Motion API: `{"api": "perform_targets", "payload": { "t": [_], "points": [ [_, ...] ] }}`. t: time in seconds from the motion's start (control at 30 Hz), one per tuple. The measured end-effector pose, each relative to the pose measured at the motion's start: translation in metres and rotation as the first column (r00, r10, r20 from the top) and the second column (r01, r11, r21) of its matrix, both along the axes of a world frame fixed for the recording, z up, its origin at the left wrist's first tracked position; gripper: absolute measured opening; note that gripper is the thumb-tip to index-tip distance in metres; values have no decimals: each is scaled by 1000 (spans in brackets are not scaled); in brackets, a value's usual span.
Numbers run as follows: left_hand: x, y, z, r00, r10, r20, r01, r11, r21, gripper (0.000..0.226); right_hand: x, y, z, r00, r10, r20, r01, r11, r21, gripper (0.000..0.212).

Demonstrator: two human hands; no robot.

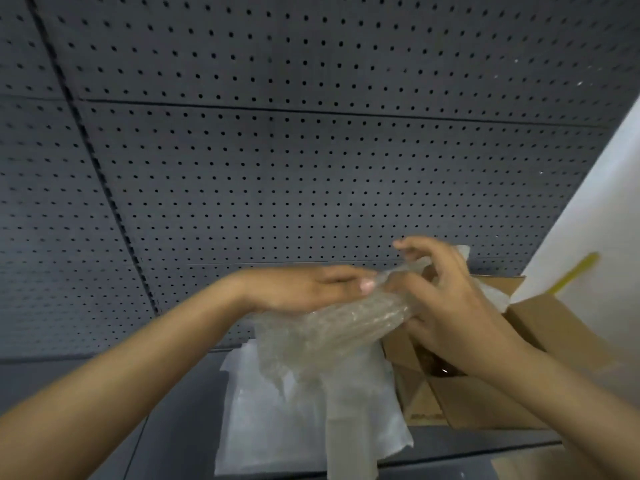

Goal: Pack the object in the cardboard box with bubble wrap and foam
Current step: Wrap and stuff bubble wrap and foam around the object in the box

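A bundle of clear bubble wrap (pixel 332 327) is held up above the table, rolled around something I cannot make out. My left hand (pixel 304 289) lies flat along the top of the roll, fingers pointing right. My right hand (pixel 446 299) grips the roll's right end, thumb and fingers pinching the wrap. A loose tail of the wrap hangs down over a white foam sheet (pixel 277 417) on the table. An open cardboard box (pixel 485 403) stands just right of the foam, under my right forearm, its flaps up.
A dark grey pegboard wall (pixel 277 150) rises behind the table. A white panel with a yellow strip (pixel 575 271) leans at the right. The dark table surface (pixel 180 427) runs along the bottom left.
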State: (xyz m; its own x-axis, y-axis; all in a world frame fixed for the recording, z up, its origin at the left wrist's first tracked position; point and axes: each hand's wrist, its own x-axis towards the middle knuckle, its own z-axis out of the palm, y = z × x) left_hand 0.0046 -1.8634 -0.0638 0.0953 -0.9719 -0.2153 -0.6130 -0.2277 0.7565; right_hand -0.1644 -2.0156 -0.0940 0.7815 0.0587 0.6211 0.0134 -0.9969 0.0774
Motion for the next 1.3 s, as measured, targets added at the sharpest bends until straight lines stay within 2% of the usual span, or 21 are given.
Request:
{"api": "perform_targets", "payload": {
  "t": [0.13, 0.27, 0.33, 0.43, 0.5, 0.57, 0.73, 0.9, 1.03, 1.13, 1.3],
  "points": [
    [-39, -44, 13, 984, -164, 77, 166, 986, -19, 46, -36, -38, 2, 997, -68, -40, 70, 997, 42, 57],
    [-77, -94, 14, 960, -185, 211, 203, 977, -69, 38, -73, -77, -2, 976, -203, -77, 198, 978, -66, 63],
    [-97, -121, 11, 932, -140, 334, 180, 979, -92, 44, -86, -106, -3, 967, -233, -105, 221, 969, -110, 59],
    [-123, -165, 7, 887, -56, 459, 122, 986, -116, 62, -100, -161, -2, 961, -240, -137, 231, 970, -81, 43],
    [-137, -196, 3, 806, -17, 592, 100, 989, -107, 71, -109, -197, -4, 957, -233, -174, 226, 972, -64, 35],
    [-140, -213, -6, 737, 23, 675, 80, 989, -121, 68, -108, -217, -10, 953, -213, -216, 204, 977, -61, 32],
    [-151, -250, -31, 715, 99, 693, -10, 991, -132, 59, -105, -262, -33, 936, -105, -336, 111, 994, -3, 38],
    [-126, -257, -63, 740, 135, 658, -114, 991, -75, 53, -90, -285, -58, 887, 11, -462, 25, 997, 72, 48],
    [-97, -264, -87, 737, 115, 666, -115, 992, -44, 50, -71, -296, -75, 806, 17, -591, 91, 984, 153, 54],
    [-82, -275, -104, 708, 123, 695, -117, 992, -56, 50, -56, -304, -87, 738, -1, -675, 142, 978, 153, 53],
    [-76, -292, -135, 695, 105, 711, -95, 994, -54, 48, -46, -314, -112, 683, -62, -727, 209, 971, 114, 47]
  ]
}}
